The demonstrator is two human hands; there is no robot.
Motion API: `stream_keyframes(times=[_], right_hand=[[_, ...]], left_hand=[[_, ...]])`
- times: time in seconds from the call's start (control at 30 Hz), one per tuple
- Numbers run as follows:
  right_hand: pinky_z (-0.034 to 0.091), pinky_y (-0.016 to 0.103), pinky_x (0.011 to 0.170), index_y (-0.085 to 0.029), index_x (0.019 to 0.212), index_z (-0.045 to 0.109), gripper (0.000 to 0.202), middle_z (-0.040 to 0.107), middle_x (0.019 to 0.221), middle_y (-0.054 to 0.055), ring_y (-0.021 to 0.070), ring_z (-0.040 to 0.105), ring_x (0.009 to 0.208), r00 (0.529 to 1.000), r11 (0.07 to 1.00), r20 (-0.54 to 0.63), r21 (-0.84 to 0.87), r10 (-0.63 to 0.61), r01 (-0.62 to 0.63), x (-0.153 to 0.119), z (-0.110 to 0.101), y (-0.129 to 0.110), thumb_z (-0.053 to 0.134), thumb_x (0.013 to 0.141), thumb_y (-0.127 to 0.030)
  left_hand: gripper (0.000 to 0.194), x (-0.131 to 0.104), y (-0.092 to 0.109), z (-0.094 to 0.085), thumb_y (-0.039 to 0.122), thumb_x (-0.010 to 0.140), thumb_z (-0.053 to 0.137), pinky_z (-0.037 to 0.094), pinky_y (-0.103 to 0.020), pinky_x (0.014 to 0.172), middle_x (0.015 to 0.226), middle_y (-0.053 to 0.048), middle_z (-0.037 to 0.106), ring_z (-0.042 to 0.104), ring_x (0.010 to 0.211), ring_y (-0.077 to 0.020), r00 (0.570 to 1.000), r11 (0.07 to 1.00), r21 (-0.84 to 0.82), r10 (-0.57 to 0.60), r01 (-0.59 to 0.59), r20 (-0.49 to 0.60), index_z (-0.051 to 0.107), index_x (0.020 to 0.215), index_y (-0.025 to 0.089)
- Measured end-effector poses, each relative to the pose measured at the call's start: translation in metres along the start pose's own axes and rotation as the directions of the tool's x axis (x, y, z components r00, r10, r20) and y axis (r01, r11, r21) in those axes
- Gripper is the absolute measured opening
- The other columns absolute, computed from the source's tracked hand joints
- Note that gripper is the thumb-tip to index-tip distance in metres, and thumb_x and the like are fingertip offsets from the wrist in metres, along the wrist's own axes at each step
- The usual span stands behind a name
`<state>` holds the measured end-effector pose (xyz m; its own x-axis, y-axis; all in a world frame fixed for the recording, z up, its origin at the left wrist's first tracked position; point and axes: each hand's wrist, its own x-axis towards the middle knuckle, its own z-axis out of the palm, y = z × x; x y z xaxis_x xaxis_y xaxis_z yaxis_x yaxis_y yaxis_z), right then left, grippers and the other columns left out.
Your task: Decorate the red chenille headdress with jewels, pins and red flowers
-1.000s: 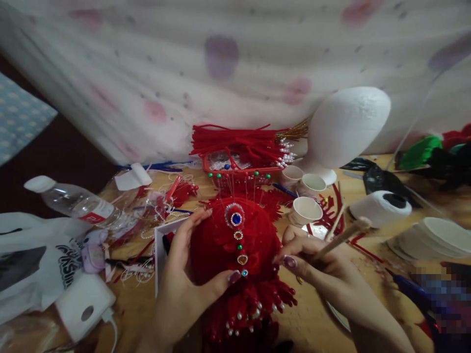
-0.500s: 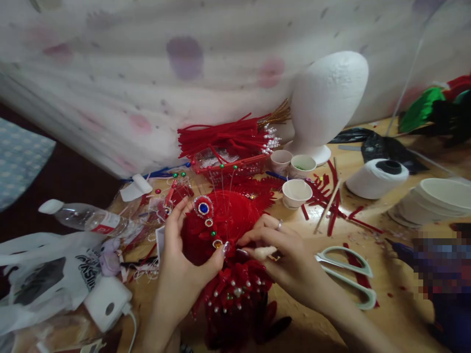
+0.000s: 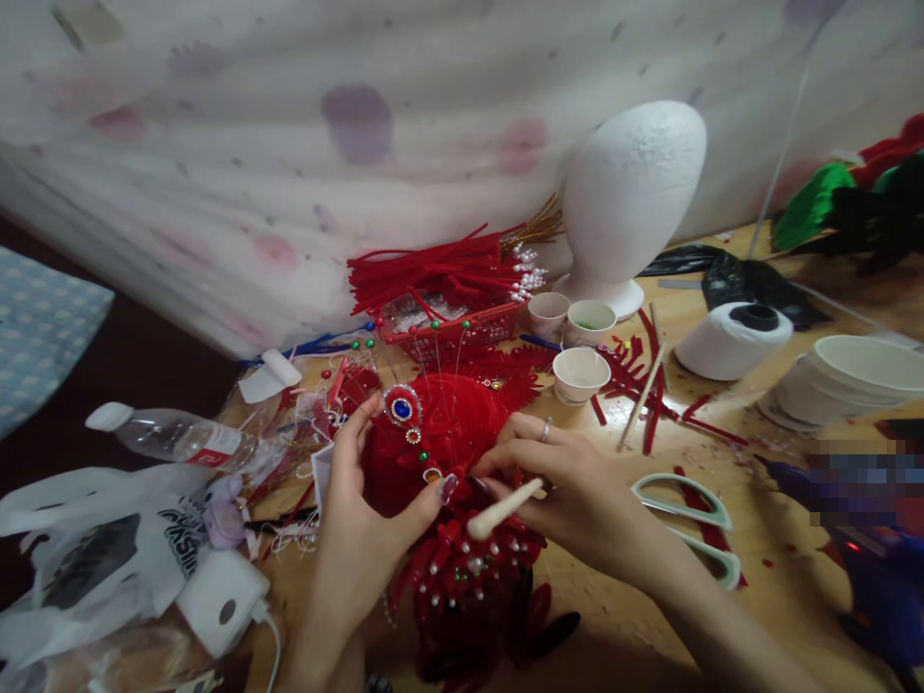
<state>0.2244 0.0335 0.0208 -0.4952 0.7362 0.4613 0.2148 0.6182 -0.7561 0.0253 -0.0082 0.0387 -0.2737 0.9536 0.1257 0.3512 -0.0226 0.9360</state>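
A red velvety headpiece (image 3: 466, 409) with a blue gem (image 3: 401, 408), gold-ringed beads, pearls and thin wires tipped with coloured beads sits between my hands. My left hand (image 3: 372, 520) is wrapped around its left side, thumb pressed near the lower yellow gem (image 3: 433, 475). With its fingers pinched together, my right hand (image 3: 563, 472) touches the headpiece's middle. A pale stick with a rounded end (image 3: 505, 510) sticks out from under my right fingers. Whatever lies at those fingertips is too small to make out.
Behind are a red basket (image 3: 469, 327) of red stems and a white foam head (image 3: 631, 183). Paper cups (image 3: 581, 375), a thread spool (image 3: 732, 341), scissors (image 3: 722, 539) and a blue glue gun (image 3: 859, 558) are on the right. A bottle (image 3: 180, 435) and plastic bag (image 3: 79, 539) lie left.
The pale stick under my right hand has swung out and now points down-left over the pearls. Both hands stay on the headpiece. The view has shifted slightly.
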Motion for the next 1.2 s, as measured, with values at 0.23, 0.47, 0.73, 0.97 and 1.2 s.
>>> stream_keyframes(times=[0.23, 0.47, 0.73, 0.97, 1.2], right_hand=[[0.043, 0.024, 0.059, -0.019, 0.084, 0.071, 0.011, 0.062, 0.076, 0.002, 0.0133, 0.057, 0.068, 0.995, 0.991, -0.049, 0.109, 0.085, -0.079, 0.000, -0.004, -0.002, 0.061, 0.088, -0.016], [0.038, 0.027, 0.055, -0.021, 0.082, 0.073, 0.013, 0.063, 0.071, 0.001, 0.0135, 0.051, 0.060, 0.943, 0.964, -0.218, 0.147, 0.250, -0.222, -0.009, -0.016, -0.001, 0.062, 0.087, -0.026], [0.043, 0.028, 0.067, -0.019, 0.090, 0.072, 0.007, 0.063, 0.080, 0.002, 0.0152, 0.057, 0.074, 0.995, 0.992, -0.084, 0.118, 0.058, -0.048, -0.007, -0.006, -0.003, 0.065, 0.089, -0.020], [0.044, 0.025, 0.066, -0.017, 0.091, 0.072, 0.010, 0.062, 0.083, 0.002, 0.0135, 0.057, 0.074, 1.000, 0.999, -0.015, 0.039, 0.014, -0.014, 0.005, 0.001, 0.002, 0.063, 0.089, -0.012], [0.042, 0.022, 0.064, -0.014, 0.087, 0.071, 0.010, 0.061, 0.081, 0.002, 0.0117, 0.056, 0.072, 1.000, 1.000, -0.001, 0.022, 0.008, -0.008, 0.007, -0.001, -0.004, 0.062, 0.089, -0.011]], left_hand=[[0.075, -0.001, -0.001, -0.005, 0.040, 0.072, 0.081, 0.040, -0.047, 0.114, 0.149, -0.011, 0.047, 0.042, 0.140, -0.0306, 0.999, 0.999, -0.024, 0.028, -0.028, 0.015, 0.043, 0.136, 0.028], [0.039, -0.021, 0.011, -0.013, 0.030, 0.086, 0.069, 0.037, -0.046, 0.114, 0.134, -0.006, 0.059, 0.052, 0.129, -0.0251, 0.916, 0.974, 0.087, 0.225, -0.207, -0.332, 0.058, 0.123, 0.026], [0.013, -0.048, 0.028, 0.007, 0.022, 0.088, 0.063, 0.044, -0.042, 0.102, 0.109, -0.002, 0.065, 0.060, 0.109, -0.0229, 0.823, 0.836, 0.368, 0.510, -0.406, -0.250, 0.068, 0.100, 0.027], [0.014, -0.038, -0.008, -0.011, 0.031, 0.089, 0.064, 0.040, -0.041, 0.108, 0.115, -0.003, 0.065, 0.058, 0.114, -0.0229, 0.910, 0.970, 0.142, 0.235, -0.197, -0.342, 0.067, 0.101, 0.024], [0.016, -0.032, -0.021, -0.008, 0.032, 0.084, 0.068, 0.048, -0.033, 0.096, 0.107, -0.003, 0.070, 0.063, 0.104, -0.0211, 0.926, 0.982, 0.048, 0.190, -0.185, -0.327, 0.071, 0.097, 0.022]])
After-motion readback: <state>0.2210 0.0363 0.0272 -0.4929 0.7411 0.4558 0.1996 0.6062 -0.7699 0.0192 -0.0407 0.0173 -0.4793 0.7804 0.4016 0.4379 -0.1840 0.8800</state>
